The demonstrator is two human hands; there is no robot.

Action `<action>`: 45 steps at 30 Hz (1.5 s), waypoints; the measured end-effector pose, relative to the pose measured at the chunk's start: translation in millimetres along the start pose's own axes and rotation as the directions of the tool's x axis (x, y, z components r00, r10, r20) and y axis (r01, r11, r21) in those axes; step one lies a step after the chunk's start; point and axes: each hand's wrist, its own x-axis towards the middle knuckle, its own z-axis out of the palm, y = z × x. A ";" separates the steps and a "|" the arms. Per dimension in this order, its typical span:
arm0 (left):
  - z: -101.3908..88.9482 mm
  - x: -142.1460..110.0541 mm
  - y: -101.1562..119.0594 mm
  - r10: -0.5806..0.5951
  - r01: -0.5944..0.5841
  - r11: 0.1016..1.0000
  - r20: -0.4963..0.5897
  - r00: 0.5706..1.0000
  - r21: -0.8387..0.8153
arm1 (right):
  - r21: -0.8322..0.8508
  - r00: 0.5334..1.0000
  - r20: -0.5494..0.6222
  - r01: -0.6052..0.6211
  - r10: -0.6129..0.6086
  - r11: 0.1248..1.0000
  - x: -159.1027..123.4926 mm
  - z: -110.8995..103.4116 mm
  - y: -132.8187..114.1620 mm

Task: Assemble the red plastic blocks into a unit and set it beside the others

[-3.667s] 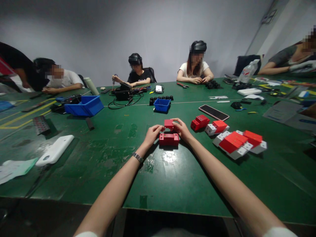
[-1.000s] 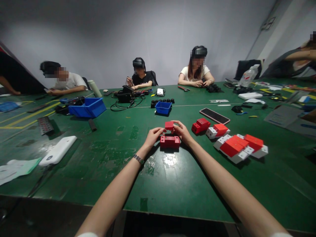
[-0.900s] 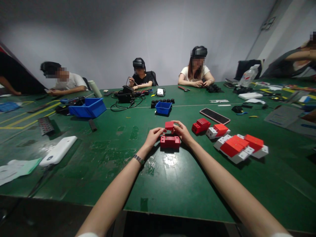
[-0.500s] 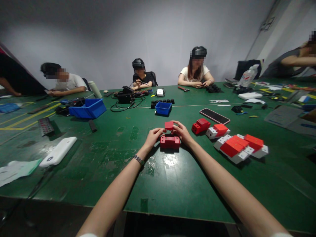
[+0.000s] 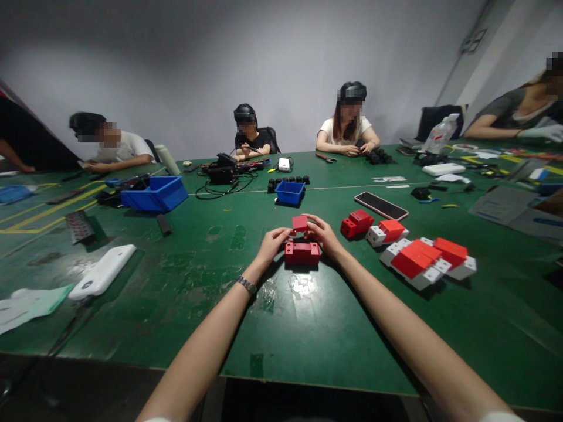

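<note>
Between the fingertips of my left hand (image 5: 271, 245) and my right hand (image 5: 326, 235) is a small red block (image 5: 299, 223) with a flat, smooth face. Both hands are closed on it, one from each side. Just in front of and below it, a red plastic housing (image 5: 302, 254) with a recessed middle and holes at its ends rests on the table. My hands are close behind this housing; whether the fingers touch it is hard to tell. To the right lie another red housing (image 5: 356, 224) and several red-and-white modules (image 5: 416, 259).
A pink-rimmed phone (image 5: 381, 206) lies beyond the modules. Blue bins (image 5: 290, 193) stand farther back, near black parts and cables. On the left are a white power bank (image 5: 103, 271) and a glove (image 5: 33, 305). Several people sit around the green table (image 5: 197, 328).
My hands, the red block and the housing keep the same arrangement. The view has shifted very slightly. At the far right, a person's gloved hand has come into view.
</note>
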 end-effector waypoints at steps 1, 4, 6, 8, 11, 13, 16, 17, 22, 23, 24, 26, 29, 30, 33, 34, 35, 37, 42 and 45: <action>0.0 -0.1 0.3 0.000 0.000 1.000 -0.002 1.000 0.002 | -0.002 1.000 0.001 0.004 -0.004 1.000 0.0 0.1 0.1; -0.2 -0.4 0.9 0.000 0.000 1.000 0.000 1.000 0.006 | -0.010 1.000 0.010 0.016 -0.016 1.000 0.4 -0.2 0.7; -0.5 -0.3 0.6 0.001 -0.001 1.000 0.004 1.000 0.008 | -0.018 1.000 0.015 0.021 -0.021 1.000 0.7 -0.6 1.4; -0.7 0.0 -0.4 -0.005 0.005 1.000 0.004 1.000 0.000 | -0.027 1.000 0.016 0.026 -0.026 0.999 0.9 -0.9 1.8; -1.0 0.8 -2.0 -0.018 0.017 1.000 -0.002 1.000 -0.017 | -0.030 0.999 0.010 0.031 -0.031 0.999 0.6 -0.7 2.1; -1.1 1.3 -2.3 -0.015 0.015 1.000 -0.002 1.000 -0.014 | -0.023 0.999 0.000 0.032 -0.032 0.999 0.4 -0.4 2.2; -1.1 1.5 -1.8 -0.010 0.010 1.000 -0.005 1.000 -0.013 | -0.022 0.999 -0.012 0.031 -0.031 0.999 0.5 -0.2 2.9; -1.0 1.3 -1.4 -0.011 0.011 1.000 -0.005 1.000 -0.016 | -0.024 0.999 -0.013 0.030 -0.031 0.999 0.6 -0.3 3.2; -0.7 0.2 -0.1 -0.016 0.016 1.000 -0.006 1.000 -0.020 | -0.029 0.999 0.002 0.034 -0.034 0.999 1.0 -1.0 3.7; -0.7 0.1 0.0 -0.018 0.018 1.000 -0.006 1.000 -0.023 | -0.025 0.999 0.005 0.036 -0.036 0.999 1.0 -1.1 3.7; -0.6 0.1 -0.1 -0.021 0.021 0.999 -0.006 1.000 -0.026 | -0.021 0.999 0.008 0.038 -0.038 0.999 1.1 -1.1 3.7; -0.7 0.3 -0.3 -0.023 0.023 0.999 -0.006 1.000 -0.031 | -0.012 0.999 0.009 0.038 -0.038 0.999 1.1 -1.1 3.8; -1.0 0.7 -0.8 -0.016 0.016 0.999 -0.004 1.000 -0.034 | -0.007 0.999 0.011 0.036 -0.036 0.999 1.2 -1.4 4.3; -1.0 0.8 -0.9 -0.017 0.016 0.999 -0.004 1.000 -0.037 | -0.007 0.999 0.012 0.037 -0.037 0.999 1.1 -1.6 4.4; -1.1 0.7 -1.0 -0.027 0.027 0.999 -0.005 1.000 -0.045 | -0.006 0.999 0.018 0.041 -0.041 0.999 1.0 -2.0 4.6; -1.0 0.6 -0.9 -0.029 0.029 0.998 -0.006 1.000 -0.047 | -0.006 0.999 0.020 0.042 -0.042 0.999 1.0 -2.0 4.6; -0.9 0.5 -0.8 -0.030 0.029 0.998 -0.006 1.000 -0.048 | -0.006 0.999 0.022 0.044 -0.044 0.999 1.0 -2.0 4.5; -0.5 0.3 -0.6 -0.027 0.026 0.998 -0.008 1.000 -0.051 | -0.010 0.999 0.022 0.044 -0.044 0.999 1.1 -1.8 4.2; 0.5 -0.6 0.5 -0.039 0.038 0.997 -0.016 0.999 -0.063 | -0.025 0.999 0.016 0.045 -0.045 0.999 0.6 -0.8 3.3; 0.7 -1.3 2.4 -0.029 0.029 0.999 -0.016 0.999 -0.045 | -0.024 0.999 0.014 0.042 -0.042 0.999 -0.1 -0.4 2.4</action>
